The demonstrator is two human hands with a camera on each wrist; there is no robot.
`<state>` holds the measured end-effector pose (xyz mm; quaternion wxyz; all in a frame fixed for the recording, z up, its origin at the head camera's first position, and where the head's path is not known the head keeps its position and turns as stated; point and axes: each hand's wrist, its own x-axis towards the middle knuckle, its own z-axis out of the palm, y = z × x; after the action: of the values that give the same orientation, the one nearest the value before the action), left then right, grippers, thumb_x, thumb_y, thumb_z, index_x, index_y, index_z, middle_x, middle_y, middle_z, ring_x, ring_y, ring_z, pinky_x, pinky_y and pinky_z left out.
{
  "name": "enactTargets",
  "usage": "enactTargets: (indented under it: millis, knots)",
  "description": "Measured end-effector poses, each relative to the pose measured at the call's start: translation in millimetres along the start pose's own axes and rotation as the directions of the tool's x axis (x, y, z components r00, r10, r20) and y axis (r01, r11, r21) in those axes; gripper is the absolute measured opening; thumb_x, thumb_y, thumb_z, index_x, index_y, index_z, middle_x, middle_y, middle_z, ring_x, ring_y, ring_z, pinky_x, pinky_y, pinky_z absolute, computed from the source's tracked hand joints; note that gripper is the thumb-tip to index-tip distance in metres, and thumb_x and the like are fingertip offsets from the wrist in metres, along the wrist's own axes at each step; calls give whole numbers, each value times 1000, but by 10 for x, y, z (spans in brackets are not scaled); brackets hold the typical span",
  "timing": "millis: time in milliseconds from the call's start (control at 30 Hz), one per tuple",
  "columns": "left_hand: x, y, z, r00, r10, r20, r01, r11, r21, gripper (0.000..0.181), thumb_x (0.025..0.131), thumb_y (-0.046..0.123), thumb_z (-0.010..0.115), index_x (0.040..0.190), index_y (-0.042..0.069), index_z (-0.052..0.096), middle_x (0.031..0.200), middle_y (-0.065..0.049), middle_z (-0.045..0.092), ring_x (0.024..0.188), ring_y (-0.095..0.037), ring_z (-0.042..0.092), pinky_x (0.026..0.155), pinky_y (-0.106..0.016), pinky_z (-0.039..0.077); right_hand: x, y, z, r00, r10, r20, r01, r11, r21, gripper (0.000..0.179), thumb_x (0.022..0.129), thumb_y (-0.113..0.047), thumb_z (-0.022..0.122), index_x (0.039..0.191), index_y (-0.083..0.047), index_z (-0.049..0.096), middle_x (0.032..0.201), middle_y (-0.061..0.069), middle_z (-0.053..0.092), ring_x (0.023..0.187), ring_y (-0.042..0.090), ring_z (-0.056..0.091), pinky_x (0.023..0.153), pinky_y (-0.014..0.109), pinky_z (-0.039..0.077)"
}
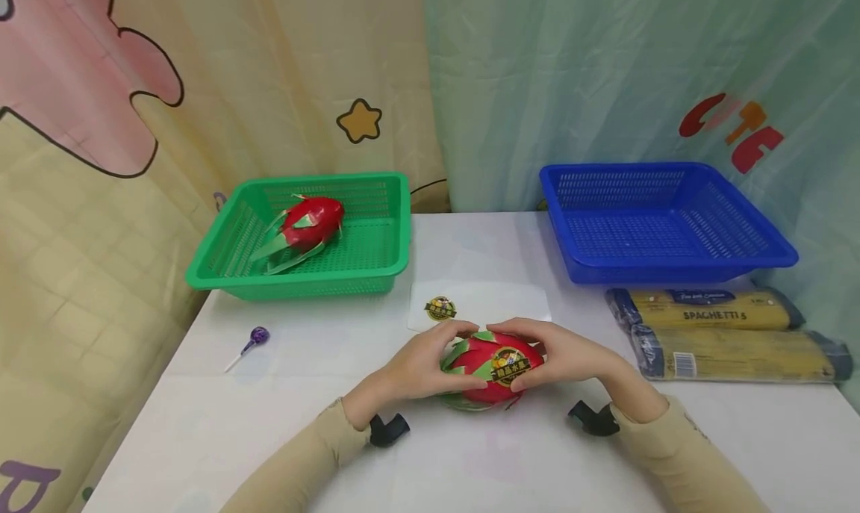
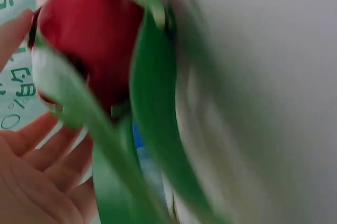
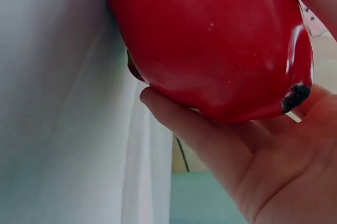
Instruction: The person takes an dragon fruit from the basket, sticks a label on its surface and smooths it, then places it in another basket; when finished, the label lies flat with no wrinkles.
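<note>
A red dragon fruit [image 1: 468,365] with green scales and a round gold-and-black sticker [image 1: 510,367] is held between both hands, low over the front middle of the white table. My left hand [image 1: 430,360] grips its leafy left end, thumb along the near side. Around the right end curls my right hand [image 1: 571,352], thumb beside the sticker. Long green leaves [image 2: 152,92] trail from the fruit in the left wrist view. In the right wrist view, the smooth red skin [image 3: 210,39] lies against the fingers, with a dark tip at its end.
Behind left, a green basket [image 1: 396,266] holds another dragon fruit [image 1: 314,223]. A blue basket [image 1: 571,270] stands behind right, with two spaghetti packs [image 1: 715,309] before it. A purple lollipop [image 1: 258,335] lies at left. Beyond the hands is a white sheet [image 1: 497,304] bearing a similar sticker.
</note>
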<state>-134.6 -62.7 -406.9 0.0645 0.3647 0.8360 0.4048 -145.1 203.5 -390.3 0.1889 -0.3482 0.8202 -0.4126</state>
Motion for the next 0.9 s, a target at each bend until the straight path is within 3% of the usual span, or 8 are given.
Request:
enactTargets:
  millis: [133, 333, 500, 600, 667, 733, 833, 900]
  knots:
    - [102, -68, -129, 1000, 10, 14, -7, 981, -194, 55, 86, 32, 69, 131, 9, 47, 123, -6, 56, 109, -15, 56, 95, -33, 43, -117, 120, -121, 999, -2, 40, -4, 990, 142, 67, 81, -19, 74, 139, -9, 43, 134, 10, 47, 113, 23, 50, 87, 34, 49]
    - [402, -160, -294, 995, -46, -87, 3, 898, -440, 28, 96, 13, 53, 122, 0, 53, 114, -19, 60, 100, -24, 61, 87, -43, 48, -442, 238, -623, 992, -122, 25, 106, 932, 346, 62, 86, 8, 59, 142, 0, 34, 140, 5, 42, 117, 17, 49, 85, 36, 51]
    - [784, -157, -224, 981, -121, -149, 38, 884, -467, 27, 96, 16, 55, 116, -1, 55, 107, -15, 62, 91, -20, 63, 81, -34, 50, -663, 274, -1197, 949, -259, -182, 316, 785, 533, 59, 89, 19, 40, 144, 5, 25, 143, 7, 38, 123, 18, 44, 88, 33, 49]
    - [1044, -97, -82, 979, -148, -137, 61, 865, -497, 27, 95, 16, 57, 114, -3, 56, 105, -13, 63, 88, -18, 64, 77, -27, 50, -693, 291, -1462, 904, -193, -381, 405, 672, 620, 56, 93, 17, 34, 146, 0, 27, 140, 8, 40, 120, 19, 47, 87, 31, 49]
    - [1209, -33, 36, 980, -162, -120, 75, 847, -527, 27, 95, 15, 57, 115, -3, 56, 105, -13, 63, 88, -17, 65, 76, -26, 51, -671, 295, -1591, 851, -37, -523, 421, 642, 640, 56, 93, 15, 39, 144, -7, 35, 136, 5, 43, 116, 17, 50, 83, 29, 51]
    - [1356, 43, 161, 979, -172, -104, 88, 833, -547, 28, 95, 15, 57, 117, -3, 56, 106, -13, 63, 86, -16, 65, 74, -25, 51, -624, 317, -1695, 770, 147, -621, 403, 643, 651, 56, 91, 11, 48, 142, -12, 40, 133, 1, 42, 112, 14, 49, 78, 26, 53]
    - [1559, 145, 350, 976, -193, -98, 104, 816, -569, 30, 94, 17, 59, 119, 1, 56, 109, -10, 63, 84, -13, 64, 72, -24, 52, -534, 393, -1812, 624, 388, -678, 238, 732, 638, 64, 87, -3, 63, 143, -21, 39, 140, -2, 34, 111, 9, 42, 70, 18, 52]
    - [1678, 198, 465, 970, -217, -110, 117, 813, -571, 31, 93, 19, 61, 120, 5, 57, 108, -5, 63, 82, -9, 62, 71, -22, 51, -479, 478, -1873, 560, 476, -678, 54, 796, 603, 71, 86, -16, 67, 147, -25, 32, 149, -1, 24, 119, 12, 36, 71, 14, 49]
